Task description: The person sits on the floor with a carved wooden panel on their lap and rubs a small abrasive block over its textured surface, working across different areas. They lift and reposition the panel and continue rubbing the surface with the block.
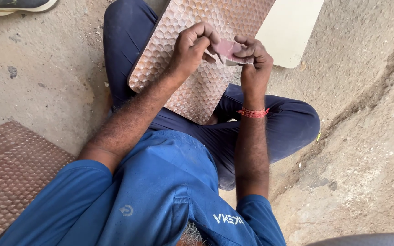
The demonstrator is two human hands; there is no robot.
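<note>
the small reddish sheet of sandpaper (227, 49) is held up between both hands, above the far half of the honeycomb-patterned panel (192, 86) that rests across the person's lap. the left hand (191, 48) is clenched on the sheet's left edge, its grip pinching the paper between thumb and curled fingers. the right hand (255, 61) grasps the sheet's right edge the same way, knuckles bent over the top, so the paper spans the short gap between the two grips and looks folded or creased in the middle. whether the sheet touches the panel below cannot be told.

the panel is brown, with rounded corners and a raised hexagon texture; its near corner sits between the crossed legs in dark blue trousers (279, 123). a red thread band (253, 112) circles the right wrist. beyond the panel's far right edge lies a pale cream board (292, 32) on the concrete floor (365, 114). a second brown textured panel (10, 173) lies on the floor at the lower left, well apart from the hands. a shoe (14, 5) shows at the floor's upper left edge.
</note>
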